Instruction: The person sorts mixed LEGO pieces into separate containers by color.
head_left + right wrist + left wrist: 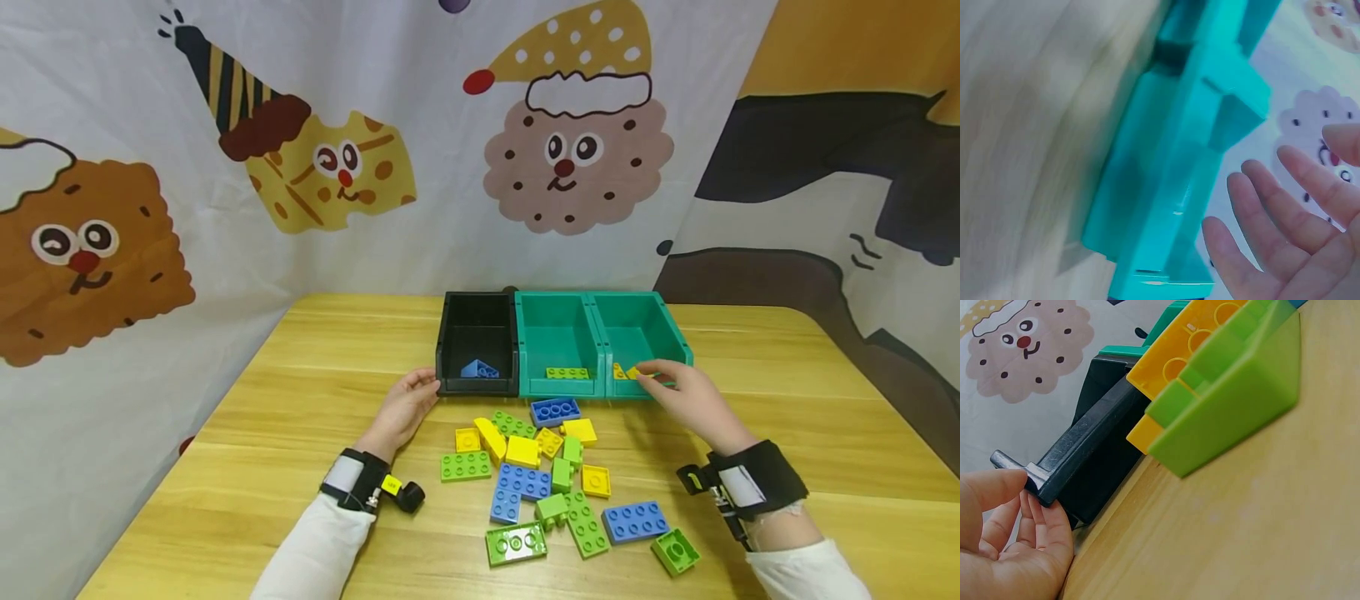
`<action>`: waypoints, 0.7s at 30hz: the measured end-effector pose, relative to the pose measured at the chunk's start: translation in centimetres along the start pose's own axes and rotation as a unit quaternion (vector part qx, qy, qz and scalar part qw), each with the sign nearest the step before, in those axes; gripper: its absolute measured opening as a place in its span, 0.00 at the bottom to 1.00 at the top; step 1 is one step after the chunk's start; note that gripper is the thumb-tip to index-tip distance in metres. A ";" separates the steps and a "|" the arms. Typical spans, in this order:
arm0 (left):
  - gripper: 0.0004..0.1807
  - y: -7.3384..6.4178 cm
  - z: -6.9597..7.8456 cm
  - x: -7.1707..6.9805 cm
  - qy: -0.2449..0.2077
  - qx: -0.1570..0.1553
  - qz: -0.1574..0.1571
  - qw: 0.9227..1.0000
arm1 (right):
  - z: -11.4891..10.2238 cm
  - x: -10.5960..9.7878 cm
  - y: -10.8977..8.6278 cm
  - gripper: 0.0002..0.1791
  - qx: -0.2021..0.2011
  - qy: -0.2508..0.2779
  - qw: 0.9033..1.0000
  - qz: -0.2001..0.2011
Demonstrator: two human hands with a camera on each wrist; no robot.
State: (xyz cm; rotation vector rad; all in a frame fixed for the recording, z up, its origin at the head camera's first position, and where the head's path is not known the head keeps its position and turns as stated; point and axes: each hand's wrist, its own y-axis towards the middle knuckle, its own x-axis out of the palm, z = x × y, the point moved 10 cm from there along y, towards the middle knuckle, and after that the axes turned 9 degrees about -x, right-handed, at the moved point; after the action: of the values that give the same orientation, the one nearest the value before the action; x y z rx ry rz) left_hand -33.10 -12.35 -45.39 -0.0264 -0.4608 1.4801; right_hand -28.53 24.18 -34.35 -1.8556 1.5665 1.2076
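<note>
My left hand point(405, 408) grips the front left corner of the black bin point(477, 387), its thumb point(999, 487) on the rim and its fingers below, as the left wrist view shows. A blue brick point(480, 369) lies in that bin. The middle green bin point(562, 388) has a lime green brick point(567, 373) in it. Over the front of the right green bin point(637, 321) is my right hand point(690, 396), its fingers loosely extended and holding nothing in the right wrist view. Yellow bricks point(618, 372) lie inside that bin, near the fingertips.
Several loose bricks lie in front of the bins, among them a blue brick point(635, 522), a lime brick point(517, 544) and a yellow brick point(522, 452). The wooden table point(300, 392) meets a printed cloth point(435, 225) behind the bins.
</note>
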 end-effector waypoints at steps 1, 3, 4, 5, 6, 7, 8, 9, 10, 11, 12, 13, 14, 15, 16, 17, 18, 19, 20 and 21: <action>0.12 0.0 0.0 0.0 0.000 0.000 0.000 1.000 | -0.3 -0.1 -0.3 0.21 -0.002 0.004 1.000 0.001; 0.13 0.0 0.0 0.0 0.002 0.000 0.000 1.000 | -0.8 -0.2 -1.0 0.22 -0.007 0.011 1.000 0.003; 0.13 0.0 0.0 0.0 0.003 -0.001 0.001 1.000 | -1.0 -0.2 -1.3 0.22 -0.011 0.013 1.000 0.003; 0.14 0.0 -0.1 0.0 0.004 -0.001 0.001 1.000 | -1.3 -0.2 -1.5 0.21 -0.016 0.016 1.000 0.004; 0.14 0.1 -0.1 0.0 0.006 -0.002 0.001 1.000 | -1.5 -0.2 -1.8 0.21 -0.020 0.018 1.000 0.004; 0.15 0.1 -0.1 0.0 0.008 -0.002 0.000 1.000 | -1.7 -0.3 -2.0 0.21 -0.025 0.018 1.000 0.004; 0.15 0.1 -0.2 0.0 0.010 -0.003 -0.001 1.000 | -2.0 -0.3 -2.2 0.20 -0.030 0.019 0.999 0.004; 0.15 0.1 -0.2 -0.1 0.010 -0.004 0.000 1.000 | -2.2 -0.3 -2.4 0.20 -0.035 0.020 0.999 0.002; 0.15 0.1 -0.2 -0.1 0.009 -0.004 0.000 1.000 | -2.4 -0.3 -2.6 0.20 -0.039 0.021 0.999 -0.001; 0.15 0.0 -0.2 -0.1 0.010 -0.004 0.001 1.000 | -2.7 -0.2 -2.7 0.20 -0.043 0.022 0.999 -0.006; 0.15 0.0 -0.2 -0.1 0.010 -0.005 0.001 1.000 | -2.9 -0.2 -2.9 0.20 -0.045 0.022 0.999 -0.012; 0.15 0.0 -0.1 -0.1 0.009 -0.004 0.002 1.000 | -3.2 -0.2 -3.0 0.20 -0.049 0.023 0.998 -0.018; 0.15 0.0 -0.1 -0.1 0.007 -0.004 0.002 1.000 | -3.4 -0.2 -3.1 0.20 -0.052 0.026 0.998 -0.024; 0.15 -0.1 -0.1 -0.1 0.006 -0.005 0.002 1.000 | -3.7 -0.1 -3.3 0.20 -0.055 0.028 0.998 -0.029; 0.15 -0.1 -0.1 -0.1 0.005 -0.004 0.001 1.000 | -4.0 -0.2 -3.5 0.20 -0.058 0.029 0.997 -0.033; 0.15 -0.1 -0.1 0.0 0.004 -0.005 0.001 1.000 | -4.3 -0.2 -3.7 0.20 -0.060 0.030 0.997 -0.038; 0.14 -0.1 -0.1 0.0 0.003 -0.006 0.000 1.000 | -4.5 -0.2 -3.9 0.19 -0.063 0.032 0.997 -0.042; 0.14 -0.1 0.0 0.1 0.004 -0.006 -0.001 1.000 | -4.7 -0.2 -4.2 0.19 -0.064 0.034 0.996 -0.047; 0.14 -0.1 -0.1 0.1 0.004 -0.007 -0.002 1.000 | -4.9 -0.1 -4.5 0.20 -0.064 0.034 0.996 -0.053; 0.14 -0.1 -0.1 0.1 0.003 -0.007 -0.002 1.000 | -5.1 0.0 -4.7 0.20 -0.065 0.033 0.996 -0.060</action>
State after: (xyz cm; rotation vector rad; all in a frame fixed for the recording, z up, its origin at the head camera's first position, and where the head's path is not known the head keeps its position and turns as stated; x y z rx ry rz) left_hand -33.01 -12.23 -45.38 -0.0415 -0.4655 1.4725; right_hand -22.34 21.52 -32.62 -2.0595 1.4174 1.2336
